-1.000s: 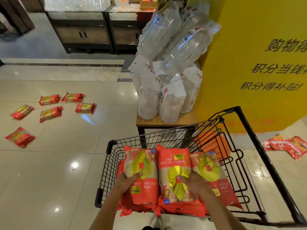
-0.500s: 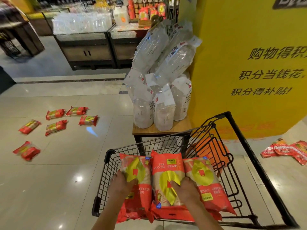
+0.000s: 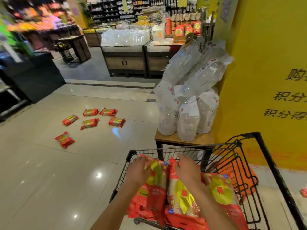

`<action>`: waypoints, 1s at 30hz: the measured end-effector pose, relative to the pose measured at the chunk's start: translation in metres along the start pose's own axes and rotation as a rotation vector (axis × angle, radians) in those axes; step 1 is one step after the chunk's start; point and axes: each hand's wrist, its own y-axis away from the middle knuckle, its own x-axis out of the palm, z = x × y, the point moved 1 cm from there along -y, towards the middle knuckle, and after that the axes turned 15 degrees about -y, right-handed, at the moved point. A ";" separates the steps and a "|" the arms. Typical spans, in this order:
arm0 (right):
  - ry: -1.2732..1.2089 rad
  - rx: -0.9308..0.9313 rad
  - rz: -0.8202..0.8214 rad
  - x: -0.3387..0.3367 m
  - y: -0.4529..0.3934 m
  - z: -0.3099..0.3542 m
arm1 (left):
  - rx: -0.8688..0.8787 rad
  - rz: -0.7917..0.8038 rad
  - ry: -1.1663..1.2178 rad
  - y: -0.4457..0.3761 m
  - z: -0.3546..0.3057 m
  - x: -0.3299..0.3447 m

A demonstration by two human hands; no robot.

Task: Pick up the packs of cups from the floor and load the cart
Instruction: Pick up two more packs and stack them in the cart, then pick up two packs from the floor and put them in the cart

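Head view, the only one I have: cart (image 3: pixel 259 141) sits against the yellow wall (image 3: pixel 259 63), with three red packs of cups (image 3: pixel 184 193) lying side by side in its basket. My left hand (image 3: pixel 137 171) rests flat on the left pack (image 3: pixel 156 185), fingers (image 3: pixel 141 161) straight and reaching its far end near the cart's front rim. My right hand (image 3: pixel 186 170) lies on the middle pack, fingers spread and relaxed, gripping nothing. The right pack (image 3: pixel 222 193) is untouched, at the basket's right side.

I judge the step in hand as settling this load into the basket. Loose packs (image 3: pixel 90 122) lie scattered on the floor (image 3: pixel 49 180) well to the left, six by my count, and one more red corner shows at the right edge. The next move calls for lifting both hands clear, turning left and stooping for those.

Against the earlier frames, both hands have slid forward along the packs, from their middles toward the far ends, and the view has tilted up, so more shelving (image 3: pixel 126 60) shows behind. Clear bags (image 3: pixel 187 113) stand on the small counter (image 3: pixel 184 139) beyond the cart.
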 end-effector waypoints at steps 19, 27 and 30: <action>0.172 -0.626 0.477 0.254 0.008 0.295 | -0.479 -0.160 0.139 0.090 0.314 -0.039; 0.247 -0.652 0.604 0.403 0.017 0.424 | -0.557 -0.108 0.131 0.087 0.490 -0.038; 0.289 -0.666 0.599 0.434 0.003 0.459 | -0.548 -0.069 0.107 0.065 0.535 -0.047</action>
